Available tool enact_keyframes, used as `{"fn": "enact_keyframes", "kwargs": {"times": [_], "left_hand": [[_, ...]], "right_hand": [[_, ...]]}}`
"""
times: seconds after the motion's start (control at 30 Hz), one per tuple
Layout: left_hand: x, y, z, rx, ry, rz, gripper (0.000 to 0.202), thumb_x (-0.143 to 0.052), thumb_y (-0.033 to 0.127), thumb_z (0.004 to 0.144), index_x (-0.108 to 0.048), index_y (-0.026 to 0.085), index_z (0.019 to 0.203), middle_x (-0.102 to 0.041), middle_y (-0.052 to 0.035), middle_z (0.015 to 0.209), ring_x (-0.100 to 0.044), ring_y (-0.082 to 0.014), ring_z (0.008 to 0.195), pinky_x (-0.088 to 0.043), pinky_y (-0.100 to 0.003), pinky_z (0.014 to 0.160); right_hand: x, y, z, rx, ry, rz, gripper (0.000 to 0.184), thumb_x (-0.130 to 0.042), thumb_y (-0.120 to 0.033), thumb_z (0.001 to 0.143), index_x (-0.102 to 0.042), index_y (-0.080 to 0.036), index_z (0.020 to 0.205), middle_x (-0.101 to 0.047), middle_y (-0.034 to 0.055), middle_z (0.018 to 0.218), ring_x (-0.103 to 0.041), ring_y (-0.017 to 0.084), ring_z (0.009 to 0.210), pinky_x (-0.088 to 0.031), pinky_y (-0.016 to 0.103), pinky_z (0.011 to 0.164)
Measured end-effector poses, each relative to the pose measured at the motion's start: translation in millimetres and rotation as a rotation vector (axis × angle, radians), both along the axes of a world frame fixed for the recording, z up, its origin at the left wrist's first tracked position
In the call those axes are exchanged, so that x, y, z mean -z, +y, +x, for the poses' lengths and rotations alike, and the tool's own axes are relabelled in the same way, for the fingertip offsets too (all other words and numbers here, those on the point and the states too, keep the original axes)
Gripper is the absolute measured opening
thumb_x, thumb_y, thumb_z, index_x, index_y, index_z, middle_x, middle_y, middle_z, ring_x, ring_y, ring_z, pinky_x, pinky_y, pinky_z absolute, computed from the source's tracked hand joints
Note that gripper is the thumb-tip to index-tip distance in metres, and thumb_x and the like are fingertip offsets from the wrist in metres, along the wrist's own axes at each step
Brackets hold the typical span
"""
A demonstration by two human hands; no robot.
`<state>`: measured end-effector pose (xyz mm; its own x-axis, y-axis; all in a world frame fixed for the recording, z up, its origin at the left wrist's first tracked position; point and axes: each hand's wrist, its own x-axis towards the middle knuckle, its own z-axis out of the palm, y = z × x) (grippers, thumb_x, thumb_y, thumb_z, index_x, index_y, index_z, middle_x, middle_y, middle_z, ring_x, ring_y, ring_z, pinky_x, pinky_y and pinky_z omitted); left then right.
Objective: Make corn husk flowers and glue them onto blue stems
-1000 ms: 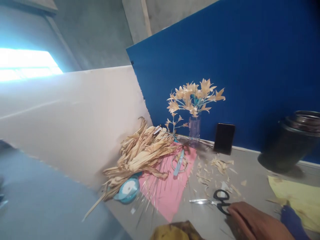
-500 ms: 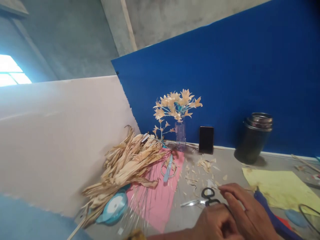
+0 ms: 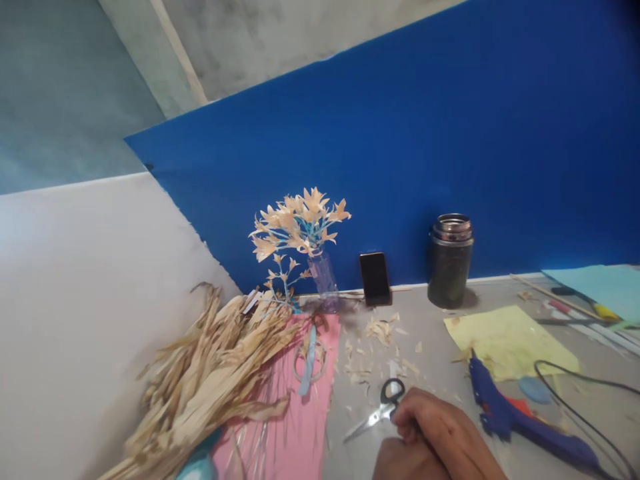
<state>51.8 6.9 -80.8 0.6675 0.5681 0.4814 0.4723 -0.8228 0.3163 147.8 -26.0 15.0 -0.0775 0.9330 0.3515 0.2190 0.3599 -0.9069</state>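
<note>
My right hand [image 3: 447, 427], fingers curled, lies over my left hand [image 3: 404, 460] at the bottom of the view. The left is closed too and partly cut off by the lower edge. Whatever they hold, if anything, is hidden between them. Just beside my right fingers lie scissors [image 3: 376, 417] with black handles, one loop partly covered by the hand. To the right, a blue hot glue gun [image 3: 520, 423] rests on the table. Pale husk scraps [image 3: 381, 331] are scattered beyond the scissors.
Dried corn husks [image 3: 200, 380] are heaped at left on pink paper [image 3: 295, 433]. Behind stand a clear vase [image 3: 325, 283] with husk flowers [image 3: 300, 220], a phone [image 3: 375, 279] and a dark flask [image 3: 450, 263]. Yellow paper [image 3: 510, 340] and a cord [image 3: 585, 377] lie at right.
The view has swung to the right, bringing teal paper and sticks in at the right. My right hand's fingers, stretched out before, are now curled in over the left hand.
</note>
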Motion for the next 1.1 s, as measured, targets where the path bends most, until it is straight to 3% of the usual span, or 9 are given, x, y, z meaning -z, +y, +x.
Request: {"fn": "enact_keyframes", "kwargs": {"times": [0.2,0.33,0.4,0.5,0.63,0.7,0.83,1.0,1.1], "left_hand": [[7.2,-1,-14,0.149,-0.046,-0.092,0.039,-0.046,0.060,0.091,-0.070,0.029,0.097,-0.067,-0.0055,0.063,-0.059,-0.0216,0.056,-0.045,-0.032,0.046],[-5.0,-12,-26,-0.033,-0.278,-0.111,0.062,-0.014,0.058,0.098,-0.066,0.024,0.094,-0.067,-0.0096,0.069,-0.063,-0.0229,0.064,-0.050,-0.036,0.060],[-12.6,-16,-31,-0.156,-0.336,-0.124,0.058,-0.021,0.061,0.098,-0.062,0.023,0.085,-0.064,-0.0081,0.065,-0.061,-0.0218,0.063,-0.049,-0.037,0.064],[-21.3,-17,-34,-0.054,-0.204,-0.106,0.045,-0.037,0.055,0.097,-0.058,0.022,0.075,-0.058,-0.0046,0.059,-0.056,-0.0174,0.056,-0.048,-0.033,0.063],[-33.2,-10,-37,0.112,-0.119,-0.085,0.035,-0.038,0.041,0.100,-0.057,0.020,0.078,-0.060,-0.0042,0.066,-0.057,-0.0149,0.059,-0.045,-0.027,0.058],[-39.9,-7,-38,0.073,-0.146,-0.088,0.035,-0.035,0.039,0.102,-0.056,0.020,0.081,-0.061,-0.0044,0.069,-0.058,-0.0153,0.063,-0.046,-0.027,0.059],[-44.7,-6,-38,0.034,-0.244,-0.090,0.031,-0.029,0.034,0.102,-0.052,0.020,0.086,-0.062,-0.0054,0.073,-0.059,-0.0169,0.066,-0.046,-0.028,0.061],[-33.1,-4,-35,0.064,-0.240,-0.123,0.017,-0.039,0.032,0.098,-0.049,0.022,0.089,-0.062,-0.0067,0.078,-0.061,-0.0188,0.072,-0.047,-0.030,0.065],[-24.9,-3,-33,-0.004,-0.175,-0.146,0.014,-0.048,0.032,0.093,-0.047,0.023,0.082,-0.059,-0.0035,0.070,-0.058,-0.0172,0.063,-0.045,-0.028,0.059]], "right_hand": [[4.8,3,0,-0.020,-0.191,0.124,0.050,-0.029,-0.048,0.104,-0.065,-0.024,0.080,-0.069,0.0026,0.073,-0.066,0.018,0.069,-0.053,0.026,0.067],[17.7,21,18,0.204,-0.252,0.035,0.034,-0.045,-0.040,0.097,-0.069,-0.024,0.079,-0.071,0.0039,0.074,-0.067,0.020,0.067,-0.054,0.029,0.062],[17.6,30,33,0.316,-0.085,-0.116,0.032,-0.049,-0.043,0.094,-0.072,-0.025,0.083,-0.067,0.0026,0.065,-0.063,0.019,0.056,-0.050,0.027,0.049],[13.1,42,55,0.410,0.333,-0.317,0.029,-0.057,-0.047,0.090,-0.073,-0.023,0.085,-0.046,-0.0050,0.048,-0.039,0.011,0.036,-0.035,0.023,0.033],[12.7,50,61,0.409,0.618,-0.370,0.029,-0.077,-0.038,0.075,-0.072,-0.020,0.096,-0.072,0.0082,0.085,-0.067,0.017,0.069,-0.056,0.024,0.057],[14.4,47,54,0.360,0.537,-0.388,0.037,-0.081,-0.041,0.070,-0.071,-0.019,0.097,-0.075,0.0081,0.086,-0.068,0.018,0.068,-0.057,0.026,0.058],[15.0,35,34,0.148,0.207,-0.399,0.035,-0.063,-0.054,0.086,-0.069,-0.020,0.086,-0.063,-0.0008,0.058,-0.056,0.015,0.048,-0.050,0.025,0.046],[17.2,27,16,0.040,-0.144,-0.124,0.043,-0.045,-0.050,0.096,-0.066,-0.023,0.071,-0.071,0.0040,0.068,-0.066,0.022,0.065,-0.056,0.029,0.059],[24.9,27,13,0.109,-0.242,-0.001,0.045,-0.040,-0.046,0.098,-0.066,-0.025,0.069,-0.072,0.0033,0.066,-0.068,0.021,0.060,-0.056,0.027,0.057]]}}
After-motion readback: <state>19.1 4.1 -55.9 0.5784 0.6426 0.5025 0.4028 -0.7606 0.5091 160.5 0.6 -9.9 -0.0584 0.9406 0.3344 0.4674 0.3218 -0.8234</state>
